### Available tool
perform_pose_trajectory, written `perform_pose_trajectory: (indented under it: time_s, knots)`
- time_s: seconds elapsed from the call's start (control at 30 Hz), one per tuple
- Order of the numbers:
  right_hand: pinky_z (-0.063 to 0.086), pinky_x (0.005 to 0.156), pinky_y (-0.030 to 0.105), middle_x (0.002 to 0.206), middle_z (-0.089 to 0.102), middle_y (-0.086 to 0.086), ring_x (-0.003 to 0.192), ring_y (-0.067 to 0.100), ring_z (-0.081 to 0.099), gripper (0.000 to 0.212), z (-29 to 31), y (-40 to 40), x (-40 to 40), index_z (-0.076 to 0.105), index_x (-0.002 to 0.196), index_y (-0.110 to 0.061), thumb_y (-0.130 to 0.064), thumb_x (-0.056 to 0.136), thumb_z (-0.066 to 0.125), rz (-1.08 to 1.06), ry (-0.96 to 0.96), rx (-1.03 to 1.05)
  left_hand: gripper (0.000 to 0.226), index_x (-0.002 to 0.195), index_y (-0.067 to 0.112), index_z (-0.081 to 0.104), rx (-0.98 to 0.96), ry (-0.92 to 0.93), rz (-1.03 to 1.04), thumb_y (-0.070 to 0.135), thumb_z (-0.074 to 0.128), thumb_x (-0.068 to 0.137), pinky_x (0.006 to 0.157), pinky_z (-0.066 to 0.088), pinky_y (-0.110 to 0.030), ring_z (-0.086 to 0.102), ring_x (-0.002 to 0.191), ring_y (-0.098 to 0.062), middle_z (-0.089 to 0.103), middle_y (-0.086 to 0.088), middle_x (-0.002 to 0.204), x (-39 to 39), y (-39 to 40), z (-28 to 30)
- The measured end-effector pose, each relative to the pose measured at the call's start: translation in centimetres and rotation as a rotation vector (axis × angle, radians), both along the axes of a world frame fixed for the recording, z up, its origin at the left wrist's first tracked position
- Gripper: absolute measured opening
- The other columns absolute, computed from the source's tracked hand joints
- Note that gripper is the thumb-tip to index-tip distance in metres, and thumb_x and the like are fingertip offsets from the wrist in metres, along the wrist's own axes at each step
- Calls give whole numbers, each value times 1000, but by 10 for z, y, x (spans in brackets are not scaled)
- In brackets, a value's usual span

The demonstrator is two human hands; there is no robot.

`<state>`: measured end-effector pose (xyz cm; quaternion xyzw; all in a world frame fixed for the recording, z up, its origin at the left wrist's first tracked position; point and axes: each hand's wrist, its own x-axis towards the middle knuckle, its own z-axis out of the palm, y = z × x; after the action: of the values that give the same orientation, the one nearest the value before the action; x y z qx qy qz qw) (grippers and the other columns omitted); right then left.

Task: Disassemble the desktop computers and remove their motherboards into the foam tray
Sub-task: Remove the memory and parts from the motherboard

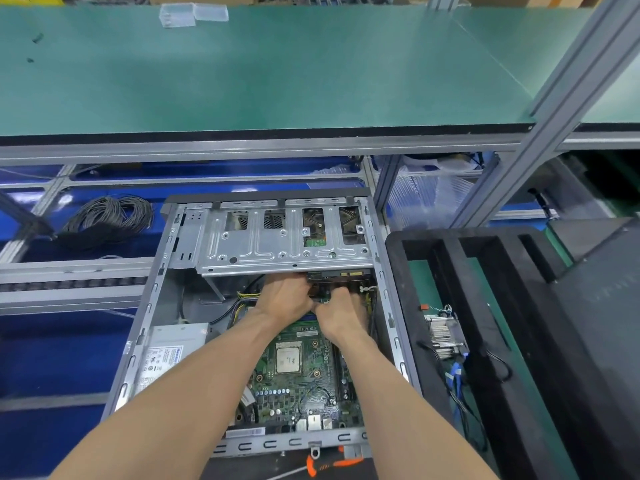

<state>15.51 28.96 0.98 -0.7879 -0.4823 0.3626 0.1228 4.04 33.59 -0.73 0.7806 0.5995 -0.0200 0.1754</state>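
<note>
An open desktop case (162,271) lies flat in front of me, its green motherboard (298,382) still inside with a bare CPU (288,356) at its middle. Both hands reach in under the silver drive cage (277,244). My left hand (284,299) and my right hand (341,313) sit side by side at the board's far edge, fingers curled down around something small there, a connector or cable, mostly hidden by the hands. The black foam tray (415,306) stands to the right of the case.
A heatsink with blue cables (446,337) lies in a slot of the foam tray. A power supply (169,355) fills the case's left side. A coil of black cable (107,220) lies far left. An orange-handled tool (332,464) rests by the case's near edge. A green shelf (277,71) spans above.
</note>
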Motion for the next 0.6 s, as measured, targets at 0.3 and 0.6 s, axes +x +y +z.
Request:
perform_pose_trajectory:
  time_s: [0.3,0.6]
  knots:
    - [43,70,32,85,59,6,80,29,58,15,4,-2,-1,53,77,-15,-16,91,58,-8,6,3,25,80,10,65,7,49,-36,32,58,91,63,41,-31,65,78,-31,64,-5,80,2,-1,1]
    - [44,68,31,67,59,1,61,13,54,38,2,-2,-4,47,66,-20,-36,91,70,-34,31,11,11,97,12,49,-3,75,-132,3,43,97,67,40,-35,50,78,-27,45,-2,86,-17,9,20]
